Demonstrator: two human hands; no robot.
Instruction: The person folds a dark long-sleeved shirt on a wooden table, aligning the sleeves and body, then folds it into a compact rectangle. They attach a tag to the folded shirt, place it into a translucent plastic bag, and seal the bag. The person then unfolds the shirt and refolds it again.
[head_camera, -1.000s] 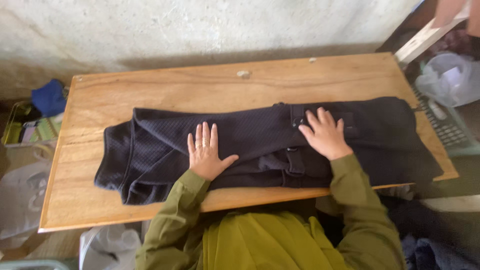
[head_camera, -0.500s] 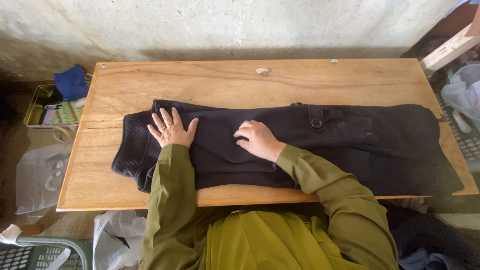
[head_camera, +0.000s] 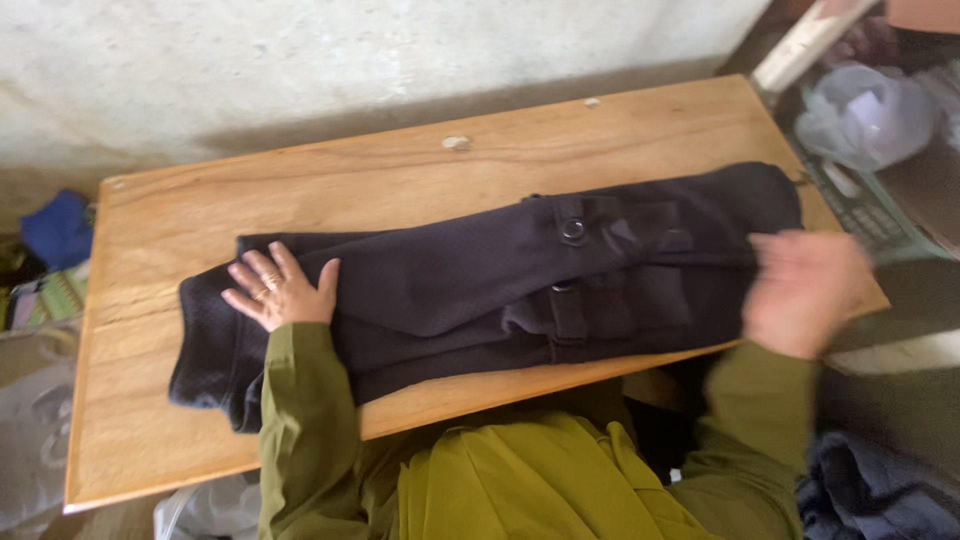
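Our left hand (head_camera: 278, 290) lies flat with fingers spread, pressing the dark garment (head_camera: 480, 285) near its left end. Our right hand (head_camera: 805, 292) is blurred at the garment's right end; open or closed, we cannot tell. The garment stretches folded across the wooden surface (head_camera: 400, 180), with a plastic bag (head_camera: 865, 115) off right.
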